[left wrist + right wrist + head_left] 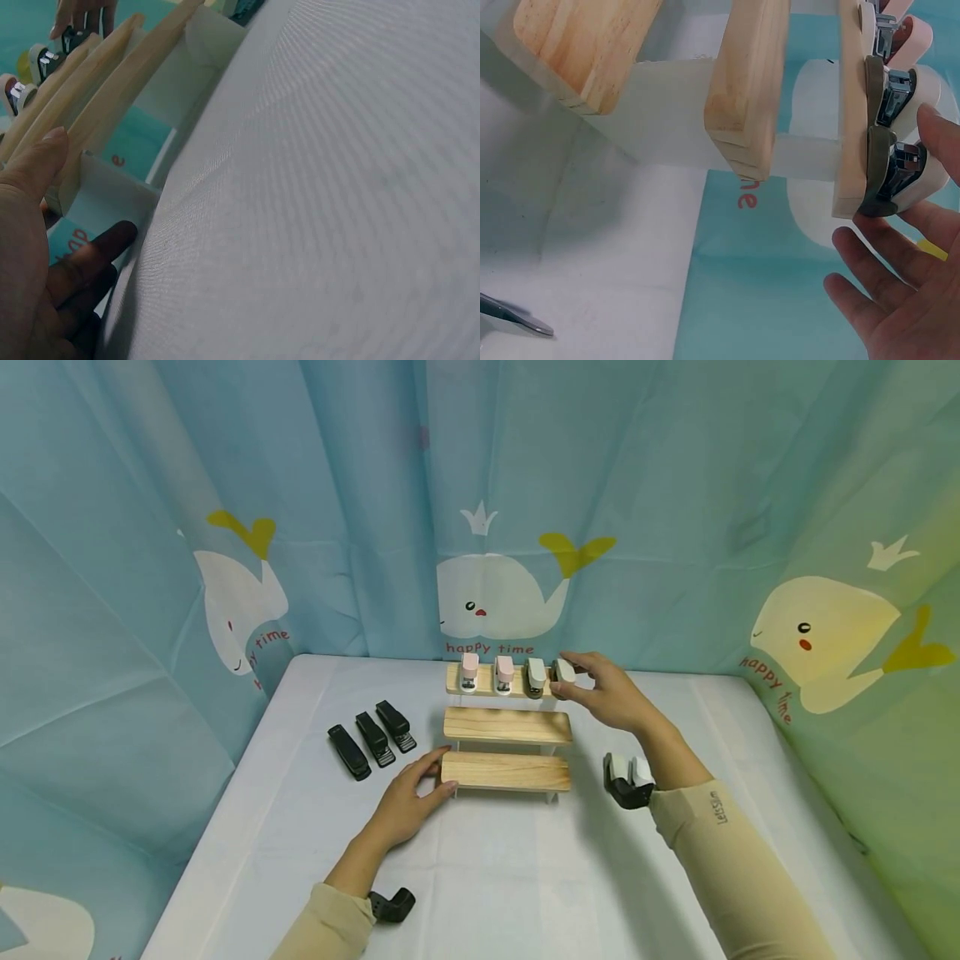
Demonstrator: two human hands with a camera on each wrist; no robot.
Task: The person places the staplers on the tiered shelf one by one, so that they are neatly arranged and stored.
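A three-tier wooden display rack (506,727) stands on the white table. My left hand (405,797) grips the left end of its lowest tier, thumb (49,154) on the wood and the other fingers lower, by the white side support. Along the top tier stand two pink staplers (504,672) and two pale grey-green ones. My right hand (607,693) holds the rightmost pale stapler (904,172) at the tier's right end, with the thumb at its top and fingers around its end. The stapler's dark base is against the top board. The middle and lowest tiers bear nothing.
Three black staplers (375,739) lie in a slanted row left of the rack. Right of it, pale staplers (617,767) lie partly hidden behind the right wrist's black camera (630,795). A blue whale-print curtain (360,568) hangs close behind the table.
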